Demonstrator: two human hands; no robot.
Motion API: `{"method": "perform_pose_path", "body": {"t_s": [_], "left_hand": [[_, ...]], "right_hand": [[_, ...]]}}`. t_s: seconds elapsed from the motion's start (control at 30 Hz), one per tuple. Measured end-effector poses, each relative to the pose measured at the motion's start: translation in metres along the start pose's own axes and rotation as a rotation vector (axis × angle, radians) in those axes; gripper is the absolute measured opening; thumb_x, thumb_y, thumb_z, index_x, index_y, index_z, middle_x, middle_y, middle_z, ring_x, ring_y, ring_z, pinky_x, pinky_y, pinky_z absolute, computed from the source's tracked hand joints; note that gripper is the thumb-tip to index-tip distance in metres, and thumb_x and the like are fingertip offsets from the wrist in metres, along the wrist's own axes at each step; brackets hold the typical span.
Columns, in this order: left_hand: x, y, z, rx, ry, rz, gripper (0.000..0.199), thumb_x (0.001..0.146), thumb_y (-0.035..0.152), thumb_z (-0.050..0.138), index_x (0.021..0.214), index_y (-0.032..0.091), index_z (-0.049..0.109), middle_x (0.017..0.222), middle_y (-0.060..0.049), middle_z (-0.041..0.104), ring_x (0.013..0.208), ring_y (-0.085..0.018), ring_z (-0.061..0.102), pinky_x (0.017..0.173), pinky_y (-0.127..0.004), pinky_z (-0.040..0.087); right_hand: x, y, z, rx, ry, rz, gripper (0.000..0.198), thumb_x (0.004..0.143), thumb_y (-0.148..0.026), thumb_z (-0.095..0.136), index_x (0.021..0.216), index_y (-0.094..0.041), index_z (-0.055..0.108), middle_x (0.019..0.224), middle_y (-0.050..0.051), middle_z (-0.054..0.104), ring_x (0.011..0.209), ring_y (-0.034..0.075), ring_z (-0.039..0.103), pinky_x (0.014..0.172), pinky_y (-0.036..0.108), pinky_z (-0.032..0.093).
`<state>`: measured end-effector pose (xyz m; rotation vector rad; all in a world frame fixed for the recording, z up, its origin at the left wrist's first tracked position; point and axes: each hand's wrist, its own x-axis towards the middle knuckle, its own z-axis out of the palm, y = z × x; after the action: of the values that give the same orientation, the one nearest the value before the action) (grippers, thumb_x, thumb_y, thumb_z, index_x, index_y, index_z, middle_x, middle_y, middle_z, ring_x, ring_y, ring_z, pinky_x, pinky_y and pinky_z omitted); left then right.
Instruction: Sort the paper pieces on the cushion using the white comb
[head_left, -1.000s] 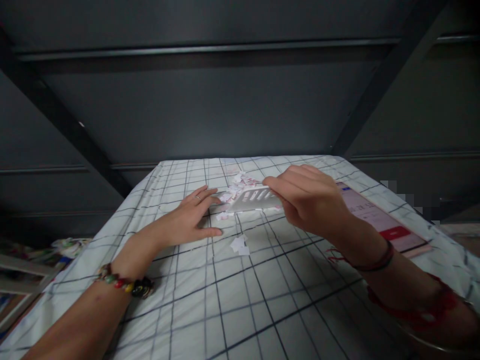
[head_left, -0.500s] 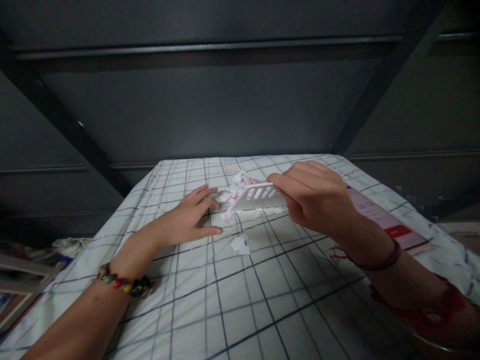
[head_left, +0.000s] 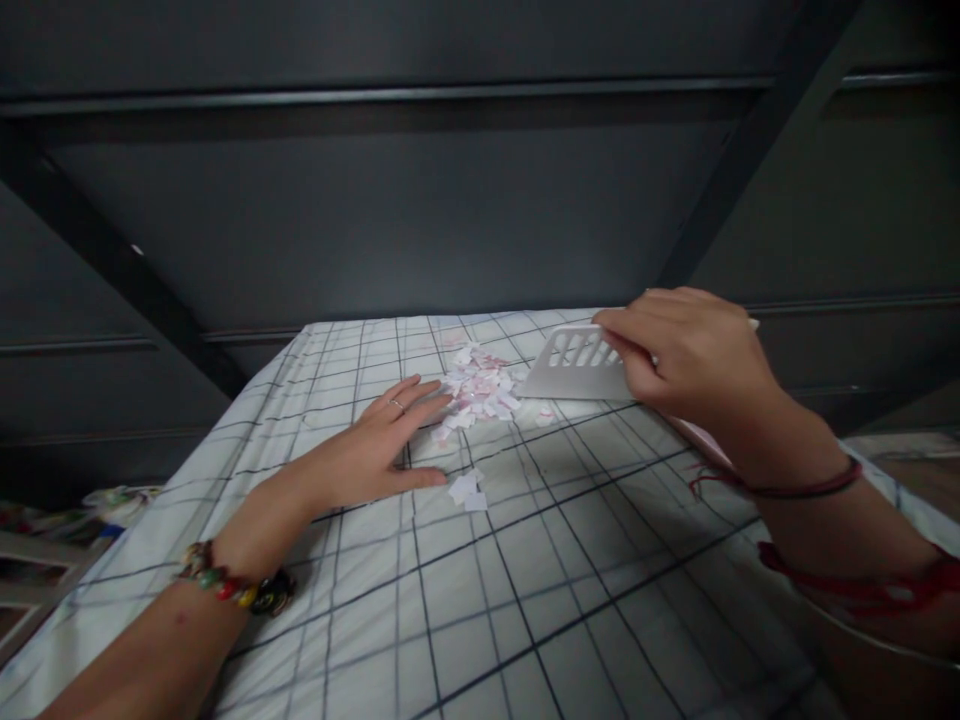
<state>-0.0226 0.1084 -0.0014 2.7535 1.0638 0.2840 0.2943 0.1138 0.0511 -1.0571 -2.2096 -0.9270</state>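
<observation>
A heap of small torn paper scraps (head_left: 480, 390), white with some pink, lies on the checked cloth. My left hand (head_left: 382, 445) rests at the heap's left side, fingers spread, its fingertips by the scraps. My right hand (head_left: 686, 350) grips a white slotted plastic plate (head_left: 577, 370) by its upper edge. The plate stands on edge at a tilt, to the right of the heap, its lower edge near the cloth. A few loose scraps (head_left: 469, 490) sit nearer to me, just off my left thumb.
The white cloth with dark grid lines (head_left: 525, 600) covers the surface. A pink-screened phone (head_left: 703, 440) is mostly hidden under my right forearm. A dark panelled wall (head_left: 420, 220) rises behind. At the lower left is a pale frame (head_left: 45, 552) with clutter.
My right hand has moved right with the slotted plate, away from the heap, uncovering more scraps. The phone is now mostly hidden. My left hand stays about where it was.
</observation>
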Motion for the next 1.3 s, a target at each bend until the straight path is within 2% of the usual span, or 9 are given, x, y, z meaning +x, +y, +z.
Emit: {"method": "perform_pose_path", "body": {"t_s": [0.3, 0.47, 0.53, 0.67, 0.83, 0.93, 1.03, 1.17, 1.3], "left_hand": [[-0.002, -0.005, 0.004, 0.006, -0.012, -0.016, 0.078, 0.09, 0.066, 0.043, 0.147, 0.018, 0.022, 0.152, -0.016, 0.022, 0.14, -0.034, 0.014, 0.11, -0.052, 0.019], [-0.001, -0.005, 0.004, 0.011, -0.008, -0.02, 0.079, 0.089, 0.067, 0.041, 0.147, 0.016, 0.023, 0.151, -0.017, 0.024, 0.139, -0.035, 0.015, 0.111, -0.052, 0.018], [-0.001, -0.005, 0.004, 0.012, -0.008, -0.022, 0.08, 0.089, 0.068, 0.04, 0.146, 0.015, 0.025, 0.151, -0.018, 0.025, 0.139, -0.035, 0.016, 0.11, -0.052, 0.019], [-0.001, -0.005, 0.003, 0.008, -0.007, -0.033, 0.083, 0.088, 0.071, 0.039, 0.146, 0.013, 0.026, 0.15, -0.019, 0.025, 0.138, -0.036, 0.017, 0.11, -0.052, 0.019], [-0.001, -0.005, 0.003, 0.008, -0.017, -0.043, 0.081, 0.088, 0.071, 0.039, 0.147, 0.016, 0.024, 0.151, -0.017, 0.025, 0.139, -0.036, 0.016, 0.11, -0.053, 0.019], [0.0, -0.005, 0.003, 0.013, -0.015, -0.041, 0.082, 0.087, 0.071, 0.039, 0.146, 0.015, 0.025, 0.15, -0.017, 0.025, 0.139, -0.036, 0.016, 0.111, -0.053, 0.019], [0.001, -0.005, 0.003, 0.015, -0.015, -0.038, 0.084, 0.087, 0.072, 0.038, 0.145, 0.013, 0.026, 0.15, -0.019, 0.024, 0.138, -0.036, 0.017, 0.11, -0.053, 0.019], [0.0, -0.005, 0.003, 0.001, -0.013, -0.057, 0.083, 0.086, 0.072, 0.04, 0.146, 0.016, 0.025, 0.15, -0.017, 0.025, 0.138, -0.036, 0.018, 0.11, -0.055, 0.019], [0.001, -0.004, 0.002, -0.021, -0.016, -0.072, 0.084, 0.084, 0.07, 0.046, 0.146, 0.017, 0.023, 0.151, -0.016, 0.024, 0.138, -0.037, 0.017, 0.11, -0.054, 0.02]], "right_hand": [[-0.007, 0.016, -0.002, -0.046, 0.003, 0.05, 0.025, 0.079, -0.02, 0.043, 0.064, -0.021, 0.063, 0.06, 0.003, 0.061, 0.058, 0.018, 0.055, 0.054, 0.03, 0.036], [0.0, 0.007, -0.011, 0.124, -0.128, -0.041, 0.029, 0.082, -0.02, 0.04, 0.064, -0.02, 0.063, 0.064, 0.001, 0.064, 0.061, 0.015, 0.057, 0.056, 0.028, 0.038], [0.002, 0.002, -0.014, 0.162, -0.122, -0.05, 0.03, 0.084, -0.02, 0.039, 0.066, -0.02, 0.063, 0.066, 0.001, 0.065, 0.063, 0.015, 0.058, 0.057, 0.027, 0.038], [0.0, 0.004, -0.015, 0.065, -0.07, 0.034, 0.025, 0.081, -0.021, 0.042, 0.066, -0.02, 0.062, 0.063, 0.002, 0.064, 0.058, 0.016, 0.055, 0.052, 0.029, 0.033], [-0.001, 0.009, -0.015, 0.063, -0.16, 0.011, 0.025, 0.079, -0.022, 0.044, 0.057, -0.02, 0.055, 0.059, 0.002, 0.062, 0.051, 0.015, 0.051, 0.048, 0.029, 0.029], [0.003, 0.0, -0.019, 0.182, -0.212, -0.079, 0.028, 0.081, -0.018, 0.042, 0.055, -0.02, 0.051, 0.057, 0.001, 0.06, 0.051, 0.013, 0.049, 0.05, 0.028, 0.03], [0.008, -0.015, -0.02, 0.298, -0.178, -0.146, 0.03, 0.085, -0.016, 0.039, 0.058, -0.019, 0.053, 0.058, 0.001, 0.06, 0.051, 0.012, 0.047, 0.051, 0.027, 0.031], [0.011, -0.031, -0.02, 0.323, -0.082, -0.115, 0.029, 0.086, -0.016, 0.037, 0.066, -0.018, 0.057, 0.062, 0.002, 0.059, 0.057, 0.013, 0.049, 0.054, 0.027, 0.032], [0.016, -0.043, -0.02, 0.36, -0.059, -0.14, 0.027, 0.085, -0.013, 0.039, 0.066, -0.017, 0.057, 0.057, 0.0, 0.051, 0.055, 0.012, 0.042, 0.057, 0.026, 0.031]]}}
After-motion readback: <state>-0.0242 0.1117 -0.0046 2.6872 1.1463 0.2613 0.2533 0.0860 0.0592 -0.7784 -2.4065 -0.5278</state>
